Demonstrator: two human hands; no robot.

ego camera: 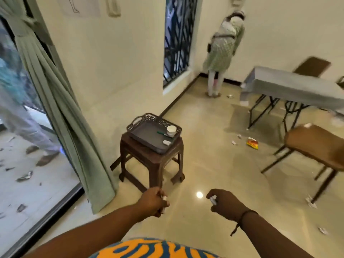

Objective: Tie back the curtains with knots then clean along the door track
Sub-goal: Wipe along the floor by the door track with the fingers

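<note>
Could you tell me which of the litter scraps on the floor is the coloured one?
The orange-yellow wrapper beside the near chair; the other scraps are white.

Glossy tiled floor (204, 164), matt cloth curtain (61, 112), plastic stool (150, 157)

The curtain (61, 116) hangs at the left, knotted high up, between the door opening and the wall; its hem reaches the floor beside the door track (46, 218). Just right of the curtain stands a stool (150, 157), and a tray (147, 135) sits on its top. In the tray, a cup (171, 130) stands at the far right corner, a pen (162, 133) lies just left of it, and a scrap (166, 142) lies by the near right edge. A table (296, 88) stands far right, with a chair (314, 148) nearer, in front of it. Wrappers (252, 143) lie on the floor between stool and chair. A person (223, 53) stands at the far wall, left of the table.
</note>
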